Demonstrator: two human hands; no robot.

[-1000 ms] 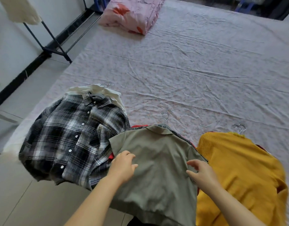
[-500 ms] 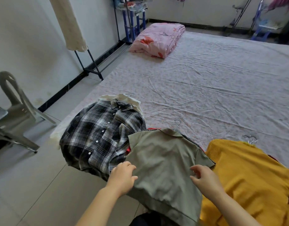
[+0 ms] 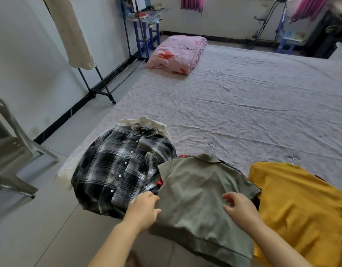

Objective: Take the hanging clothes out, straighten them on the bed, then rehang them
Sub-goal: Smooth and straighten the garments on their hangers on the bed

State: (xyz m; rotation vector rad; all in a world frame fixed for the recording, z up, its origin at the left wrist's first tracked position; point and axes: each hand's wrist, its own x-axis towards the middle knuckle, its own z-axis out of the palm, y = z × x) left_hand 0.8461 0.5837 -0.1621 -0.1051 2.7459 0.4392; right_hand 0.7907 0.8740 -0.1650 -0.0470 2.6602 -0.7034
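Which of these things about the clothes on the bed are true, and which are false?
1. The green shirt lies between the plaid shirt and the yellow top. True.
2. Both hands are on the yellow top. False: the left hand and the right hand are at the green shirt.
3. A folded pink quilt lies at the far end of the bed. True.
4. The plaid shirt hangs on a rack. False: it lies on the bed.

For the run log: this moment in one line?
stage: straightening | left hand: grips olive shirt edge | right hand: rests on it | plaid shirt, yellow top: on bed
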